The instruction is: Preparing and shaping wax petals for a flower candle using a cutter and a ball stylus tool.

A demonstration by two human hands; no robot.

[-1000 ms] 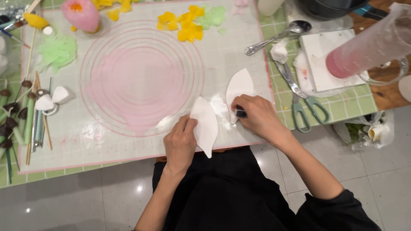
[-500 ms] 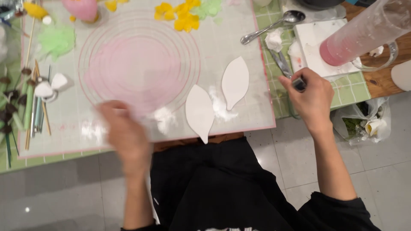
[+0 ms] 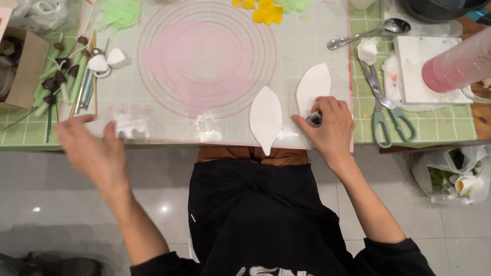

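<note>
Two white petal cutouts lie at frame centre; our right hand closes its fingers on a half-hidden small tool, while our blurred left hand hangs open at lower left.

Right hand back beside the white petals; left hand farther left.

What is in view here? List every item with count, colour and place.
petal cutouts: 2, white, mat's near right
mat: 1, translucent with pink rings, centre
scissors: 1, green-handled, right
spoon: 1, silver, upper right
bottle: 1, pink, far right
scraps: several, yellow and green, top edge
stems: several, green with dark tips, left
left hand: blurred, empty, above the table's near edge
right hand: shut on small dark tool
</note>
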